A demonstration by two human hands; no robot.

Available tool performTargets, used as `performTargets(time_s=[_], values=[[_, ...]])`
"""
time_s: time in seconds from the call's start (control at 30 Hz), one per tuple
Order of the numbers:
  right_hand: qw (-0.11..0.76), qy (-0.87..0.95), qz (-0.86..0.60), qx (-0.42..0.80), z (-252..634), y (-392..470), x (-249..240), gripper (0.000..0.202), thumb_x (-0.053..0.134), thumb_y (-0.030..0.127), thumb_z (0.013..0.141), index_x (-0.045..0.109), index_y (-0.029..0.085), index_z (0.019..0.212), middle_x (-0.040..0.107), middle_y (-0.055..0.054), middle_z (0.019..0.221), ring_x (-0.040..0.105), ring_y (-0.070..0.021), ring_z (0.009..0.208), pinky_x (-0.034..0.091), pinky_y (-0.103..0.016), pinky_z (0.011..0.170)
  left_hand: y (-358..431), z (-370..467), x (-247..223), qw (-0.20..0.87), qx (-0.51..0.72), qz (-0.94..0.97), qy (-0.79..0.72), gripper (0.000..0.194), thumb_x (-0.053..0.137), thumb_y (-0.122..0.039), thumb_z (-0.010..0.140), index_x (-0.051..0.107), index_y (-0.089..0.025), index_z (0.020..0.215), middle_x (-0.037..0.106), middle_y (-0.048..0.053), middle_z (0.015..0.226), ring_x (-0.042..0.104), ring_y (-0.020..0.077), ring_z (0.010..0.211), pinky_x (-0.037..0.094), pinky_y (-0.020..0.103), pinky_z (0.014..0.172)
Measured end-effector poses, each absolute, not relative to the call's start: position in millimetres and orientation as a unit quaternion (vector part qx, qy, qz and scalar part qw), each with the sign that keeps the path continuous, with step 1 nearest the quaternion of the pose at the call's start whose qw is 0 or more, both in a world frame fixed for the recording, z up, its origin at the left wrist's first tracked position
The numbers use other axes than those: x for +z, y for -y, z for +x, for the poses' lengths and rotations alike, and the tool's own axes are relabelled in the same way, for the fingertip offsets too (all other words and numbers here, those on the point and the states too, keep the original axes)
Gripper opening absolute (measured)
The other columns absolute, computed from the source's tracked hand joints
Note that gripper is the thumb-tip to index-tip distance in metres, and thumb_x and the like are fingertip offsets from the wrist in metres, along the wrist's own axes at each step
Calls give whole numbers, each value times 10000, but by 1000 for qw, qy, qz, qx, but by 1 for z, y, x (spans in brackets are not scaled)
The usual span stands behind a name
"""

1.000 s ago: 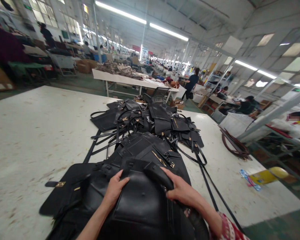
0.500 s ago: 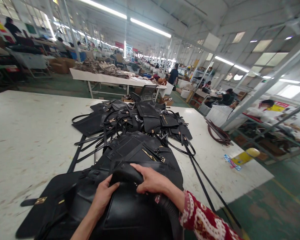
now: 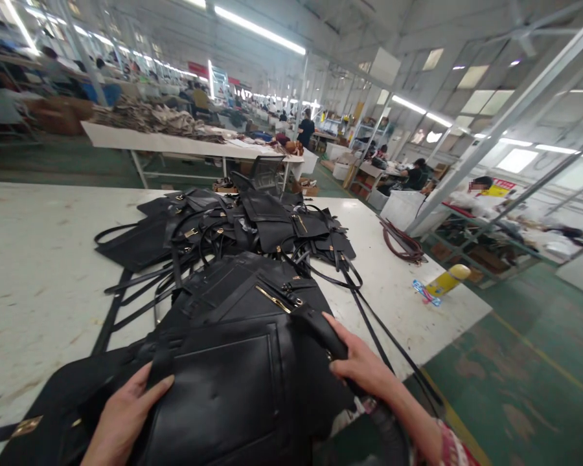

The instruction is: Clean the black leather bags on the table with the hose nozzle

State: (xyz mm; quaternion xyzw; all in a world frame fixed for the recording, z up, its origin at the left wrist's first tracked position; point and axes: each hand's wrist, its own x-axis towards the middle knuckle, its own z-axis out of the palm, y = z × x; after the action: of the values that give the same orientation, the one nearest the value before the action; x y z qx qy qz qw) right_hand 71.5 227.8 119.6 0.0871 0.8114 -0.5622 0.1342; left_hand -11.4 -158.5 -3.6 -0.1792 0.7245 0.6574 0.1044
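Left hand (image 3: 126, 414) flat on the near-left corner of a black leather bag panel (image 3: 223, 395), fingers (image 3: 158, 386) spread apart and pressed to the surface, clamped on nothing. Right hand (image 3: 364, 369) at the panel's right edge, fingers curled together around a thick black rolled handle (image 3: 320, 330) running up from the wrist toward a gold zip; red patterned sleeve (image 3: 454, 450) at the bottom edge. Panel on top of the nearest stack of black bag pieces (image 3: 252, 291), at the near edge of the white counter (image 3: 39, 259). Farther along the counter, a second heap of black bags (image 3: 233, 223) with loose straps trailing toward the right edge. Near the counter's right corner, a coil of dark brown straps (image 3: 403, 236) and a yellow bottle (image 3: 447, 279) on its side. Other people at distant tables, well apart.
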Motion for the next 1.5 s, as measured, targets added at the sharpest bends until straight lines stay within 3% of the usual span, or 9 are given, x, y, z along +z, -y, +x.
performTargets(time_s=[0.1,0.33,0.47,0.57,0.8,1.07,1.3,1.4,1.5], values=[[198,-815,85,-538,82,-241,124,902,514,68,584,204,318,1393,559,58,638,493,-90,449,380,-168,421,158,-18,-3,106,605,-166,-771,702,638,-541,612,458,-230,1215,548,99,1221,489,343,1121,429,460,951],[256,-832,39,-490,50,-214,116,886,550,73,594,239,332,1382,545,61,585,514,-102,452,405,-165,420,118,-47,26,-158,189,121,-962,568,429,-403,760,445,-118,1251,364,203,1333,320,364,1238,288,517,1006],[263,-829,37,-492,26,-206,103,889,559,80,609,214,353,1381,565,48,612,543,-129,459,437,-204,424,73,-65,35,-115,84,214,-967,568,499,-342,759,426,-168,1295,283,143,1418,129,361,1320,92,598,1030],[262,-816,37,-514,11,-200,93,892,560,94,619,189,362,1385,569,50,614,547,-138,457,443,-217,415,52,-77,27,-26,86,224,-970,668,590,-394,700,422,-143,1296,403,182,1322,240,364,1270,97,596,1022],[100,-855,43,-506,-8,-194,89,875,535,95,643,166,320,1404,548,69,589,560,-110,503,468,-195,505,43,-88,32,-31,96,256,-961,639,660,-425,616,506,-121,1157,488,152,1098,402,323,1092,150,510,1028],[210,-827,57,-518,22,-218,84,888,575,104,622,197,331,1393,550,68,591,536,-115,443,440,-198,425,18,-91,47,74,153,303,-938,568,689,-216,569,511,-199,1108,517,102,1101,451,287,1056,326,376,898],[2,-829,58,-556,28,-227,97,842,578,138,630,243,294,1386,612,14,884,530,-104,528,475,-238,536,22,-91,76,172,205,302,-915,132,644,-283,637,623,-235,758,627,-10,774,588,214,780,377,253,616],[-60,-818,69,-567,47,-252,113,822,596,159,619,286,245,1375,564,-40,1121,564,-133,680,490,-258,636,34,-85,122,112,203,353,-907,36,621,-242,672,630,-236,706,589,-36,757,566,163,748,345,222,598],[-76,-800,110,-585,68,-277,123,826,601,185,637,252,246,1383,593,-32,1004,543,-128,595,479,-259,553,47,-81,180,-69,118,358,-923,92,622,-248,702,666,-255,782,553,-34,787,527,143,712,288,218,576]])
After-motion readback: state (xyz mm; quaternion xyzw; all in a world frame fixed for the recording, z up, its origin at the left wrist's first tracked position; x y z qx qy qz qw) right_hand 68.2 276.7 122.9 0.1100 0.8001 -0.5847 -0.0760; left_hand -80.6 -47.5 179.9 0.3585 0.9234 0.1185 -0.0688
